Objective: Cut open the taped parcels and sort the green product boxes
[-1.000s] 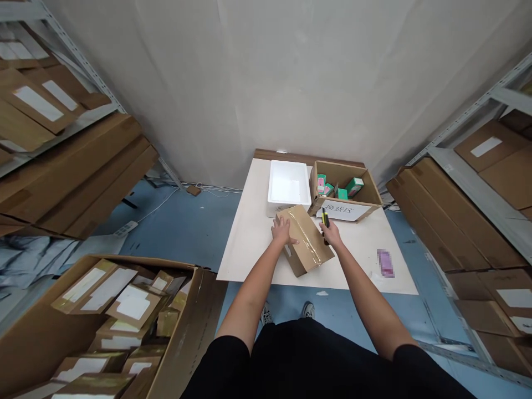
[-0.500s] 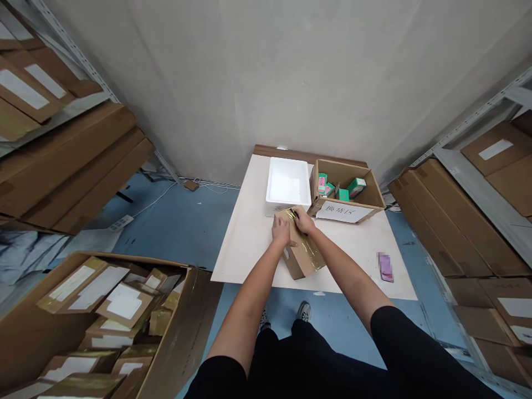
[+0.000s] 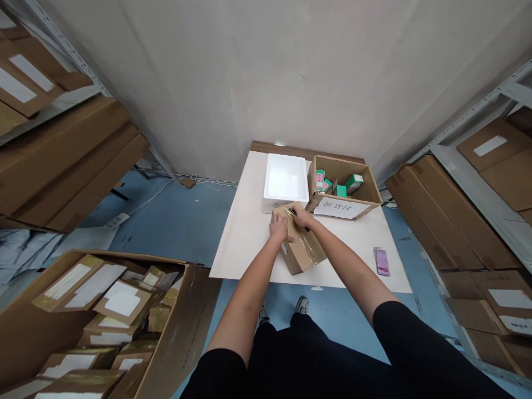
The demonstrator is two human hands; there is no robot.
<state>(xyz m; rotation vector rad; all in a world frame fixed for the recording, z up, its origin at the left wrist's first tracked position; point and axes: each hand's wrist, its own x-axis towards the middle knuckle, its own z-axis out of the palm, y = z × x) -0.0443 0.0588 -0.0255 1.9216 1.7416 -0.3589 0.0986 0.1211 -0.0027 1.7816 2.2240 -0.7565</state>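
Note:
A taped cardboard box (image 3: 305,252) lies tilted at the front middle of the table, clear shiny tape running along its top. My left hand (image 3: 279,226) grips the box by its left side, fingers bent over it and thumb stretched across the top. Closed around a box cutter (image 3: 293,211) with a dark and yellow body, my right hand (image 3: 302,216) rests at the far end of the tape. Most of the cutter is hidden by my fingers, and its blade cannot be made out. Just beyond the box stands a white foam tub (image 3: 272,206).
An open carton (image 3: 376,200) with a handwritten label holds several green-and-pink boxes (image 3: 341,191). A purple packet (image 3: 382,262) lies at the right of the table (image 3: 236,249). At lower left, a big carton (image 3: 195,316) contains several parcels. Shelves with cardboard boxes (image 3: 461,216) flank both sides.
The whole view has shifted slightly. Both hands stay on the box; my right hand has turned a little, and less of the cutter's yellow shows.

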